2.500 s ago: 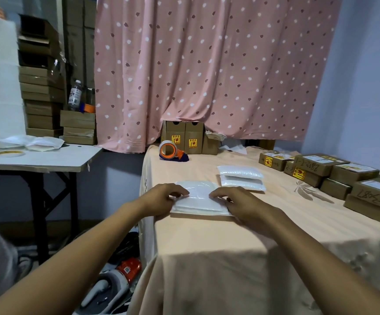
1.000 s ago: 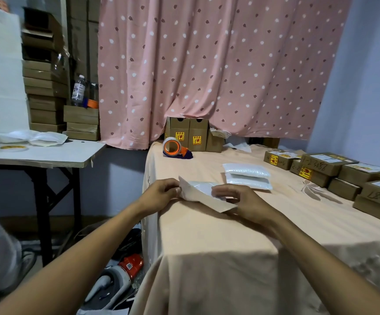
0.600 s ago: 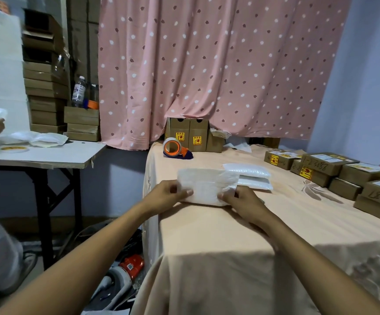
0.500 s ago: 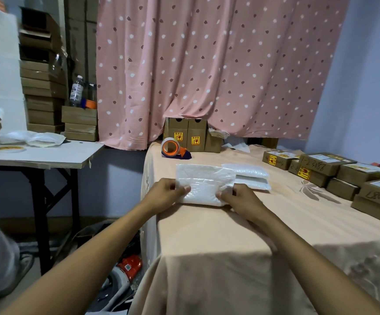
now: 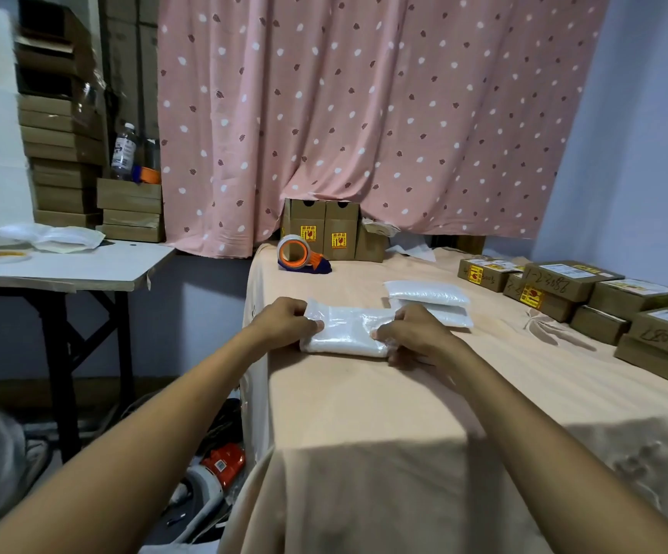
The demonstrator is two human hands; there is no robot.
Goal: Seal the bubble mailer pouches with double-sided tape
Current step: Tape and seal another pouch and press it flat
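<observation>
Mailer [image 5: 346, 335] lies long axis 9-to-3, ends hidden under left hand [image 5: 284, 319] and right hand [image 5: 418, 333], both pinching it; flap [image 5: 344, 315] probably folded over.

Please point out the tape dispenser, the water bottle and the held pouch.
tape dispenser [image 5: 300, 249], head view, its roll.
water bottle [image 5: 123, 149], head view, its label.
held pouch [image 5: 348, 331], head view, its middle.

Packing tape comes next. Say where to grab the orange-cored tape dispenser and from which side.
Probably grip the tape dispenser by its dark blue handle, which lies low, sticking out right of the upright roll. Come from above on the right; the roll fills the left end.
</observation>
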